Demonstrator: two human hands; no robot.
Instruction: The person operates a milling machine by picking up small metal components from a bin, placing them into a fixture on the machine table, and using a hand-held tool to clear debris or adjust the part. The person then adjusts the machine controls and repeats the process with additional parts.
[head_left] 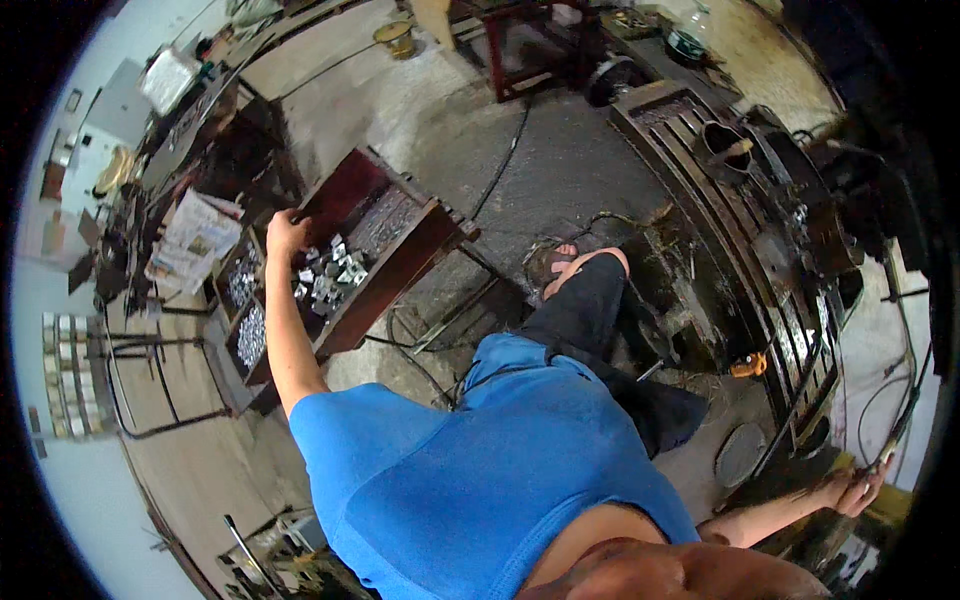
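The left hand (285, 232) is laid at the far-left edge of the rust-red tray (425, 235); its grip cannot be told. The small metal blocks (328, 272), roughly a dozen, are heaped just right of it. The right hand (855, 490) is kept well apart, fingers loosely spread by the lathe (760, 240).

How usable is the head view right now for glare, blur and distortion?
Head view: strong fisheye bending with black corners; left hand at the tray of metal blocks is fairly sharp; right hand sits dim and stretched near the rim; pale wall at left is washed out.
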